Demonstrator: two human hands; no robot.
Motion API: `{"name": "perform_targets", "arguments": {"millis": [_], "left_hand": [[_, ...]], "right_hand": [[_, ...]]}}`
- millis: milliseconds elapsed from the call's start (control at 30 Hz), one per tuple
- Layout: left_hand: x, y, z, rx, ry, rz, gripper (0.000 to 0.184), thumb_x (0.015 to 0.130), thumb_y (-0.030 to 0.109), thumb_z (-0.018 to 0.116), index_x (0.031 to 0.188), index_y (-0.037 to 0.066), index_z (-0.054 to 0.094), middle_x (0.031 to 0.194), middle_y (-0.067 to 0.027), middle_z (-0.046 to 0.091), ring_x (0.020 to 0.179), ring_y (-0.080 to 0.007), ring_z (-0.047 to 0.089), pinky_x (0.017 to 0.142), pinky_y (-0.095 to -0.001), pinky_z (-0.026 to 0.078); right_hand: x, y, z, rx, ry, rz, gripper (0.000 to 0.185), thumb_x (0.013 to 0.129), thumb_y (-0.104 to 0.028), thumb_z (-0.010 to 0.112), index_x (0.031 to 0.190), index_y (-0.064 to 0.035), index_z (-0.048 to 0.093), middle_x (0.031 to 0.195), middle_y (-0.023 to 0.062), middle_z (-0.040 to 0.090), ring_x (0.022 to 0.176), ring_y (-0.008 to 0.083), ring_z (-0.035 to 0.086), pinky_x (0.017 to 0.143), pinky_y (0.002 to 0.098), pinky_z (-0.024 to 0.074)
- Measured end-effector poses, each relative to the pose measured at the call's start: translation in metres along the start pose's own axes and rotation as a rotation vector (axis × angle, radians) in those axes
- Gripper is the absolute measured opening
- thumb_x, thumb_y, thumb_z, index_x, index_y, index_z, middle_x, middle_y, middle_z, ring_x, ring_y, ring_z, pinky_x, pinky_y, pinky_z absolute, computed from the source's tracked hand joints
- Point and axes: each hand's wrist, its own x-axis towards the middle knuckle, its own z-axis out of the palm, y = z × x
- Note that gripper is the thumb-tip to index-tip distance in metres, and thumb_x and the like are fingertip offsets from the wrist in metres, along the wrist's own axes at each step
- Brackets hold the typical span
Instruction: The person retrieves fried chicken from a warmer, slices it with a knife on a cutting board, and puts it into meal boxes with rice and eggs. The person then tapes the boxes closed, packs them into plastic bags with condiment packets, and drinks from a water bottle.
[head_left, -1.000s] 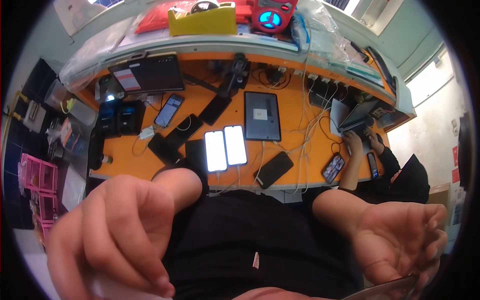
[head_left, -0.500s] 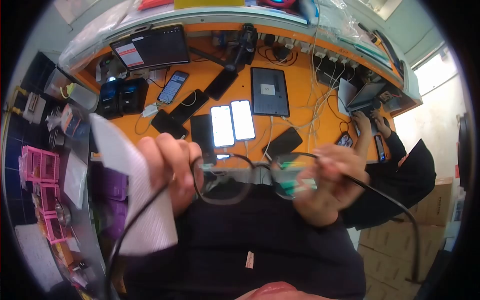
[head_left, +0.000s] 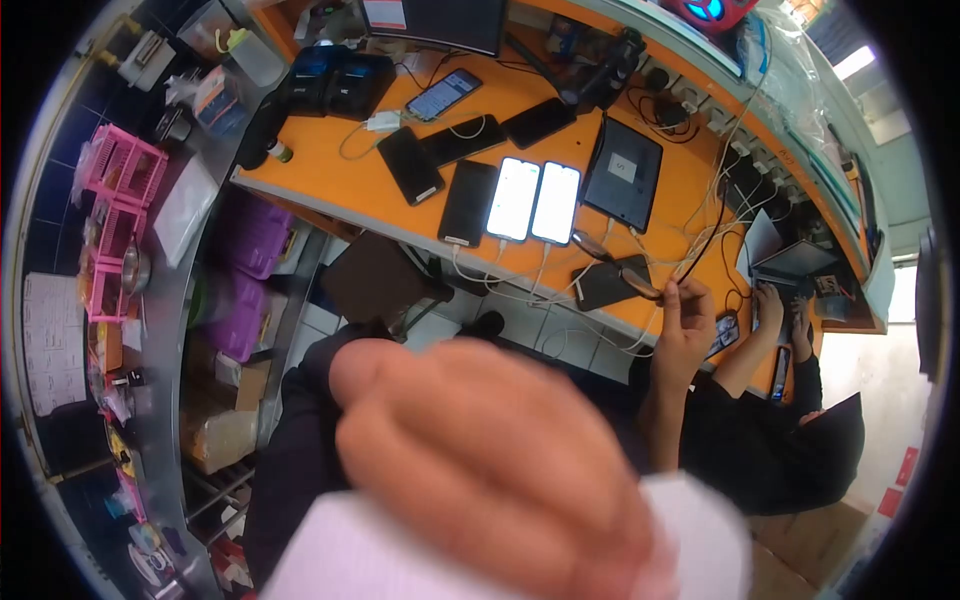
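Observation:
Close to the camera, my left hand [head_left: 490, 455] looms large and blurred across the lower middle, its fingers folded over a white paper tissue [head_left: 390, 560]. The tissue spreads out below the hand and to its right. Further off, at the desk's front edge, my right hand [head_left: 683, 325] pinches the dark-framed eyeglasses [head_left: 640, 283] near a hinge. One lens faces left, over a dark phone [head_left: 610, 285] on the desk, and a temple arm rises up and to the right. My left fingertips are smeared by motion.
On the orange desk [head_left: 330, 180] are two lit phones [head_left: 512, 200], several dark phones, a tablet [head_left: 622, 178] and tangled white cables. At right, another person's hands [head_left: 768, 312] are at a laptop [head_left: 795, 265]. Pink baskets [head_left: 125, 170] stand on the left counter.
The glasses, held in front of the camera by both hands before, are now lower and further away in my right hand alone. My left hand has come close with the tissue. The view has turned.

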Motion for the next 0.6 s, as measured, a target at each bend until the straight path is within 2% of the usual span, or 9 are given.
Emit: {"name": "perform_targets", "arguments": {"millis": [133,267,433,600], "left_hand": [[-0.009,-0.012,0.039,-0.208,-0.169,-0.026,0.036,0.082,0.009,0.069,0.114,-0.004,0.058,0.110,-0.0190,0.061,0.105,-0.0233,0.059,0.094,-0.0343,0.044],[-0.017,-0.021,0.070,-0.356,-0.221,-0.022,0.037,0.079,0.008,0.071,0.112,-0.005,0.058,0.110,-0.0215,0.061,0.106,-0.0249,0.059,0.097,-0.0353,0.043],[-0.027,-0.033,0.105,-0.548,-0.228,0.006,0.040,0.076,0.006,0.074,0.110,-0.006,0.059,0.110,-0.0247,0.061,0.108,-0.0269,0.059,0.102,-0.0365,0.041],[-0.042,-0.058,0.139,-0.849,-0.140,0.054,0.042,0.072,0.004,0.078,0.108,-0.007,0.060,0.110,-0.0279,0.061,0.110,-0.0289,0.059,0.106,-0.0377,0.039]], "right_hand": [[-0.002,-0.014,-0.005,0.039,0.033,-0.062,0.008,0.092,-0.003,0.059,0.099,0.0005,0.057,0.083,0.0031,0.060,0.079,0.0086,0.057,0.073,0.0217,0.0453],[-0.009,-0.016,-0.011,0.081,0.040,-0.087,0.008,0.092,-0.002,0.058,0.099,0.0014,0.057,0.083,0.0039,0.060,0.079,0.0089,0.057,0.072,0.0219,0.0460],[-0.020,-0.014,-0.024,0.064,0.026,-0.087,0.009,0.092,-0.002,0.058,0.100,0.0023,0.056,0.084,0.0044,0.059,0.078,0.0093,0.057,0.072,0.0218,0.0461],[-0.030,-0.012,-0.036,0.118,0.043,-0.064,0.010,0.092,-0.001,0.057,0.100,0.0032,0.056,0.085,0.0046,0.059,0.078,0.0094,0.057,0.073,0.0218,0.0463]]}}
